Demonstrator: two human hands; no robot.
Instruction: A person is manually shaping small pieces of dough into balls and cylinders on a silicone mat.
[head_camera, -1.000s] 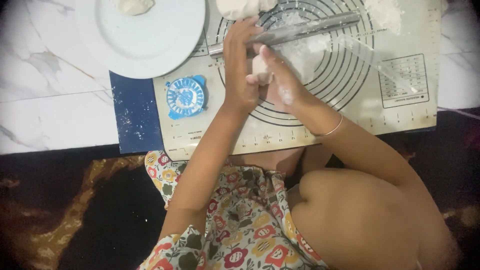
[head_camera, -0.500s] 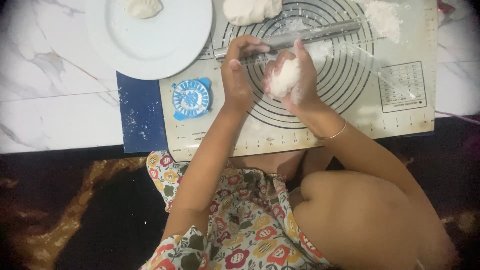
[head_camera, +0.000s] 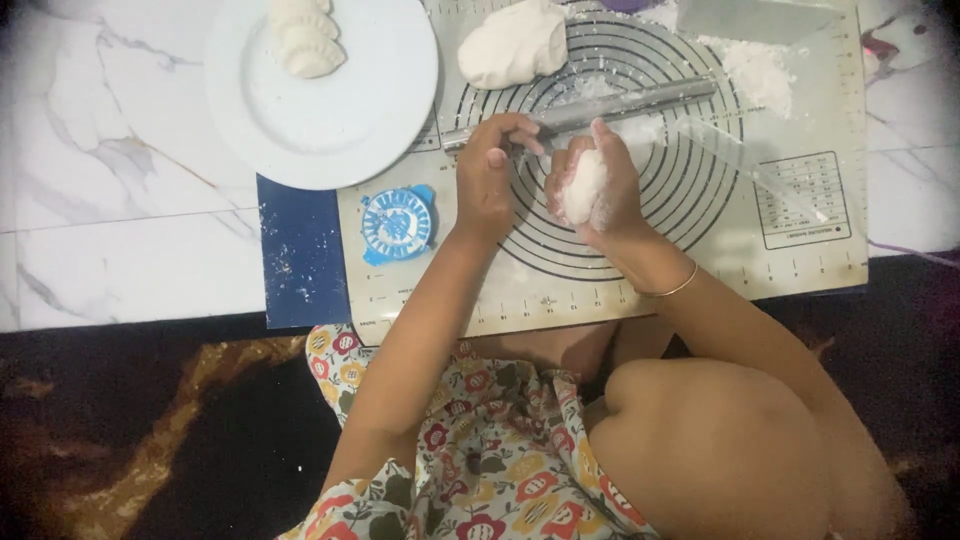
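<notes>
Dough is the work in hand: a small floury lump (head_camera: 583, 186) sits cupped in my right hand (head_camera: 598, 185), fingers curled closed around it, just above the ringed pastry mat (head_camera: 800, 260). My left hand (head_camera: 490, 175) hovers beside it, fingers bent and nearly touching the near end of the rolling pin (head_camera: 600, 105); whether it pinches anything I cannot tell. Left of that hand a blue round dumpling press (head_camera: 397, 223) lies on the mat, closed up with nothing in it that I can see.

Farther out, the pin lies slantwise across the rings, with a big mound of unused dough (head_camera: 513, 42) behind it and loose flour (head_camera: 755, 70) scattered to the right. On the white plate (head_camera: 330, 130) at the far left, a few shaped dumplings (head_camera: 305, 35) are already lined up (the top edge cuts them off, so no count). I judge the batch is only begun: a few pieces finished, one lump being worked, most of the dough untouched.
</notes>
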